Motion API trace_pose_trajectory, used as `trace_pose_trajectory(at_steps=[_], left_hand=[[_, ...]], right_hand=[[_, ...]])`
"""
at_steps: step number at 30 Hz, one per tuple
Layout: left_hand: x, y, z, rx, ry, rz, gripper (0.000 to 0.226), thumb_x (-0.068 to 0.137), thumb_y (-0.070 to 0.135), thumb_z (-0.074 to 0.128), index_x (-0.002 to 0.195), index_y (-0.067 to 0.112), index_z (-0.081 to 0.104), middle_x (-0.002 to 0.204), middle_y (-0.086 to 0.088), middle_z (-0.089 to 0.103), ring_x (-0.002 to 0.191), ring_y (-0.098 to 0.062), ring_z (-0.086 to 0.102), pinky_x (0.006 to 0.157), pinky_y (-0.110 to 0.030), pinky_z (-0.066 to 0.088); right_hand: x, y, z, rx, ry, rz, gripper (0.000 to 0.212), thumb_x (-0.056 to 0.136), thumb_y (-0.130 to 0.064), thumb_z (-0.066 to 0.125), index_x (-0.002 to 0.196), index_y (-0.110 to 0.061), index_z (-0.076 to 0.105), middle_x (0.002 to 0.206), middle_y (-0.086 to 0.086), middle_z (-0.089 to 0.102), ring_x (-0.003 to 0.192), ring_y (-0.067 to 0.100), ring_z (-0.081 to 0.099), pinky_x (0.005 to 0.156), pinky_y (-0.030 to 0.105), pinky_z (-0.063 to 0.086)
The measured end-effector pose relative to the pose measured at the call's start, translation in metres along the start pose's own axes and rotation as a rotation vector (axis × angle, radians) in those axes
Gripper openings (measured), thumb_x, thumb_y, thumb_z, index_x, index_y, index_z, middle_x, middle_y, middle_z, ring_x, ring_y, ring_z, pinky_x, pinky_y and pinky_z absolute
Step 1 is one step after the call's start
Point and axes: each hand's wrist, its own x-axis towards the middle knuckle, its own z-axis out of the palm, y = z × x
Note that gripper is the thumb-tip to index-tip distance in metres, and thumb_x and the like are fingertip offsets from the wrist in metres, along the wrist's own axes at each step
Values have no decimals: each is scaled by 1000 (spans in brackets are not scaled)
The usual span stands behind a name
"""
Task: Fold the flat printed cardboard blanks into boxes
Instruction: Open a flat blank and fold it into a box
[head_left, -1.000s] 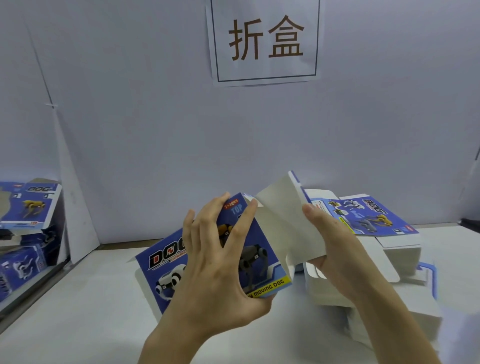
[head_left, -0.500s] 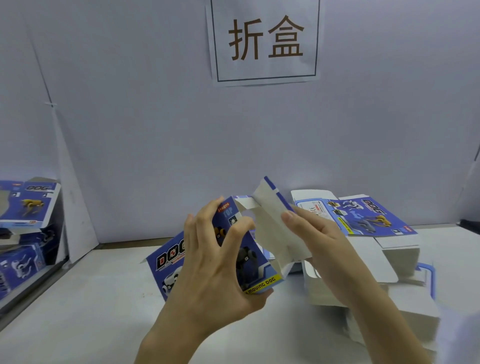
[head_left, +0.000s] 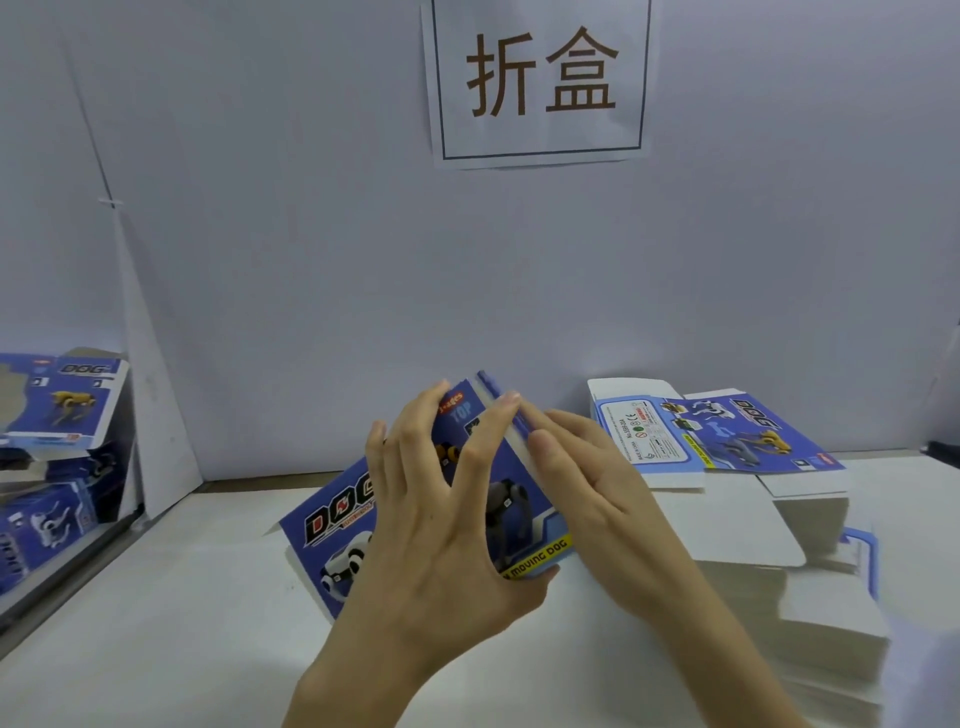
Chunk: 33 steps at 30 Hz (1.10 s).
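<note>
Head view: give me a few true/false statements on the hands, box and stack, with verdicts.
1. The left hand grips the blue box. True.
2. The right hand lies flat on the table. False: its straight fingers press the box's end flap.
3. A stack of flat blanks sits to the right of the hands. True.
4. The stack's top blank lies plain side up. False: its blue print faces up.
5. A paper sign hangs on the back wall. True.
</note>
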Motion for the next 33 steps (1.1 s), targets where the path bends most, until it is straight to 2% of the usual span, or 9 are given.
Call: trace_pose_trajectory(at_steps=[6, 9, 12, 14, 18, 23, 28, 30, 33], left_hand=[[-1, -7, -4, 20, -17, 1, 104, 51, 59, 72, 141, 27, 30, 142, -12, 23, 122, -34, 43, 86, -52, 53], [0, -15, -9, 24, -4, -52, 103, 51, 67, 70, 140, 28, 35, 139, -11, 26, 122, -27, 37, 93, -43, 44], [1, -16, -11, -56, 29, -154, 102, 51, 72, 62, 138, 33, 28, 139, -9, 23, 123, -23, 31, 94, -44, 46], [3, -12, -11, -122, 40, -216, 101, 50, 73, 59, 137, 35, 23, 139, -3, 20, 126, -19, 27, 93, -43, 49], [1, -8, -12, -137, 66, -261, 101, 47, 72, 58, 134, 35, 23, 139, -5, 21, 126, -19, 27, 95, -34, 42], [1, -6, -10, -109, 78, -263, 96, 47, 69, 59, 128, 31, 24, 137, -15, 26, 125, -18, 26, 95, -34, 44], [5, -10, -25, -357, 41, -198, 81, 61, 77, 59, 131, 49, 31, 118, 16, 31, 112, 8, 40, 79, 0, 39], [8, -16, -39, -491, 66, -176, 65, 69, 78, 56, 127, 51, 43, 112, 22, 41, 108, 6, 51, 78, -2, 43], [9, -17, -50, -791, 62, -201, 43, 68, 68, 67, 104, 46, 61, 117, 14, 51, 114, -13, 58, 87, -23, 51]], right_hand=[[-6, -9, 4, -120, -132, -48, 35, 87, -54, 39, 113, -76, 42, 129, -35, 25, 125, -16, 32, 88, 11, 49], [-6, -12, -4, 77, -133, -100, 40, 85, -44, 52, 123, -56, 54, 133, -24, 42, 123, -8, 46, 85, 13, 49], [-5, -11, -13, 29, -104, -223, 39, 82, -41, 60, 120, -34, 63, 129, -9, 58, 127, 15, 51, 92, 28, 51], [-5, -9, -13, -57, -96, -291, 34, 83, -37, 63, 117, -32, 65, 126, -11, 61, 128, 15, 50, 91, 25, 52], [-5, -4, -1, -57, -5, -357, 28, 84, -32, 65, 112, -29, 66, 126, -12, 63, 131, 15, 49, 96, 40, 52], [-3, 1, 2, -207, 44, -483, 32, 84, -28, 73, 115, -23, 65, 125, -9, 64, 127, 11, 52, 95, 19, 49], [-2, -6, -14, -132, 157, -486, 19, 87, -23, 69, 105, -20, 71, 108, -2, 71, 104, 7, 64, 86, 19, 49], [-3, -13, -29, 53, 186, -417, 18, 84, -31, 67, 100, -26, 74, 91, 12, 69, 75, 1, 60, 71, 19, 48], [-5, -17, -31, 313, 150, -313, 30, 78, -50, 72, 98, -27, 71, 95, 23, 66, 81, 22, 61, 75, 47, 51]])
